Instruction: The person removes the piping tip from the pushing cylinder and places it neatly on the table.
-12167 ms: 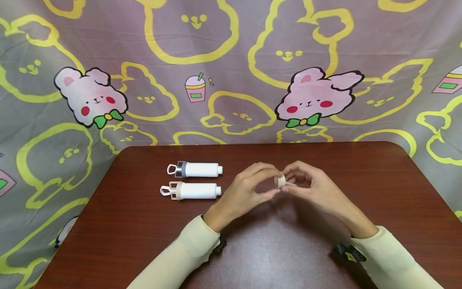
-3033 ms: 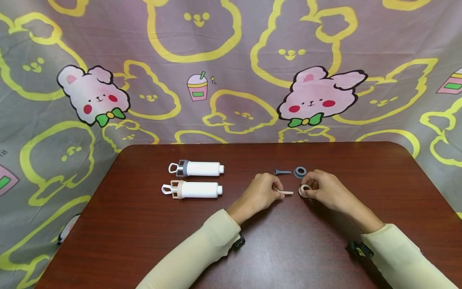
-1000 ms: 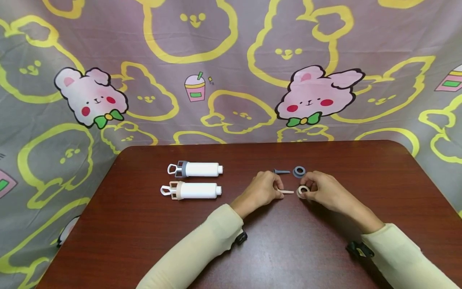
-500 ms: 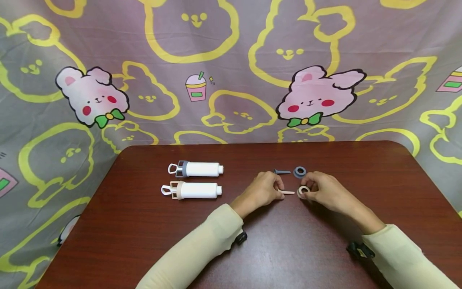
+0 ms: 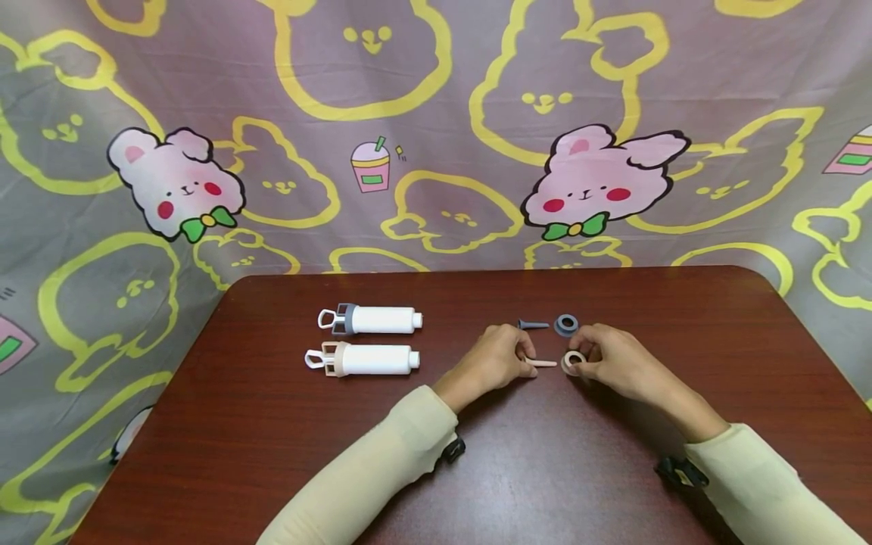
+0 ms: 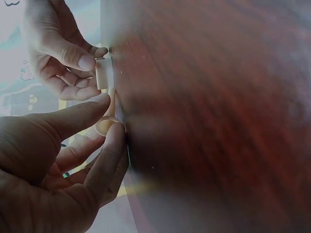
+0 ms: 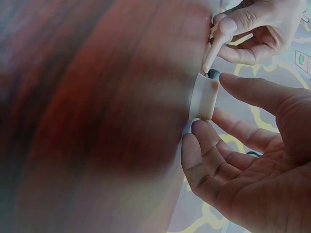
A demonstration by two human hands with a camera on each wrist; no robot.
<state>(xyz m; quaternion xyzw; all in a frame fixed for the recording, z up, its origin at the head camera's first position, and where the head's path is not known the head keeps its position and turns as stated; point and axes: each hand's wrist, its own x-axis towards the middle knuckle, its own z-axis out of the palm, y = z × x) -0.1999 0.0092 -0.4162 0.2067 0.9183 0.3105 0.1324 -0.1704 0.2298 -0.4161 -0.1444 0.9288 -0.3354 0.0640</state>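
In the head view, my left hand (image 5: pixel 493 356) pinches the flared end of a slim beige nozzle (image 5: pixel 543 363) lying low at the table, its thin tip toward the right. My right hand (image 5: pixel 616 359) has thumb and fingertips at the sides of a short beige ring-shaped cap (image 5: pixel 566 367) with a round hole. Cap and nozzle are close together but apart. The left wrist view shows the nozzle's round cupped end (image 6: pixel 104 127) between thumb and forefinger. In the right wrist view the cap (image 7: pixel 203 99) stands at the tabletop between thumb and fingers.
Just behind lie a grey nozzle (image 5: pixel 535 325) and a grey ring cap (image 5: pixel 559 331). To the left are two white syringe-like tubes with loop handles, one with a grey collar (image 5: pixel 381 319), one with a beige collar (image 5: pixel 378 359). A patterned cloth (image 5: pixel 436 136) hangs behind the table (image 5: pixel 272 446).
Twelve seconds ago both hands held the beige cap and nozzle together above the table. By three seconds ago the two were apart at the table; since then the hands have barely moved.
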